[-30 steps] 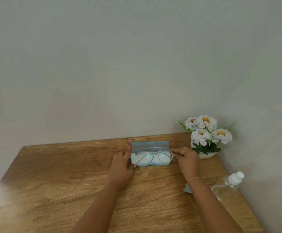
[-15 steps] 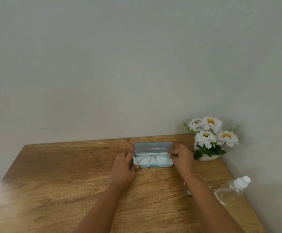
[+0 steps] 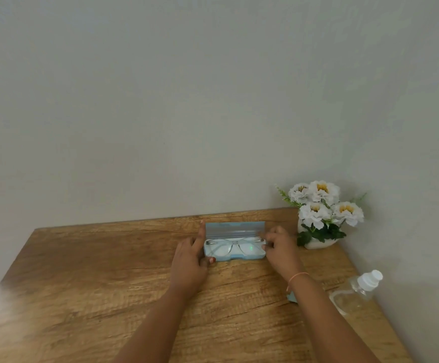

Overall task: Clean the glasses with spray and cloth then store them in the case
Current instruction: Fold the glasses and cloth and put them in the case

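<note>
A light blue glasses case (image 3: pixel 235 229) stands with its lid up near the far edge of the wooden table (image 3: pixel 82 271). Clear-framed glasses (image 3: pixel 232 244) lie folded inside its lower half. My left hand (image 3: pixel 190 260) grips the case's left end, index finger up along the lid's edge and thumb at the front. My right hand (image 3: pixel 278 247) is at the case's right end, its fingertips on the glasses' right hinge. A clear spray bottle (image 3: pixel 354 292) with a white cap lies on its side at the right. A corner of blue cloth (image 3: pixel 291 297) peeks out from under my right forearm.
A white pot of white flowers (image 3: pixel 320 216) stands in the back right corner, just right of the case. Grey walls close off the table at the back and on the right.
The glasses have sunk from above the case's front edge down into the tray. My right hand has stayed at their right hinge and my left hand has kept hold of the case.
</note>
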